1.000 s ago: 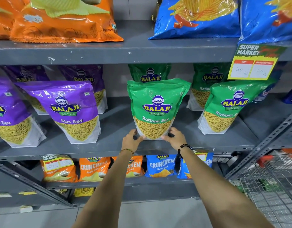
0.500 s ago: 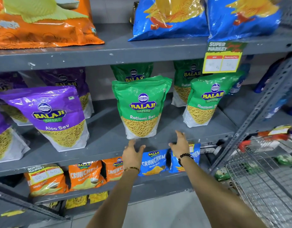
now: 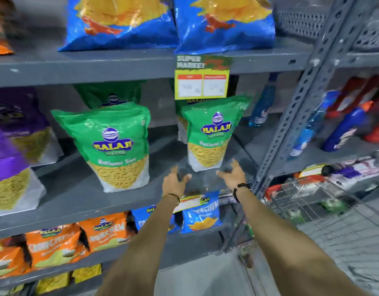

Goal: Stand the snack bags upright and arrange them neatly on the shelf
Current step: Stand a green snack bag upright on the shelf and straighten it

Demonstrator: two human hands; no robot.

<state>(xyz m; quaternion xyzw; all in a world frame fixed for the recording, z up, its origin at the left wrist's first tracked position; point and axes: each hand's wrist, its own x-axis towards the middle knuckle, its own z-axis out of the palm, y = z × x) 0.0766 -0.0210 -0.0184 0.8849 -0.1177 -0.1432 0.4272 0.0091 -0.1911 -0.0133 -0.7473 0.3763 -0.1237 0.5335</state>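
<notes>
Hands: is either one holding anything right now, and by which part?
Nothing is held. The left hand and right hand are open, just below the right green bag, not touching it.

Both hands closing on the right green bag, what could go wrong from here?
1. The right green bag leans; a push from the left hand or right hand may tip it onto the bag behind.
2. The price tag hangs just above its top and could get knocked when lifting.
3. The frame is blurred, so contact is uncertain.
</notes>
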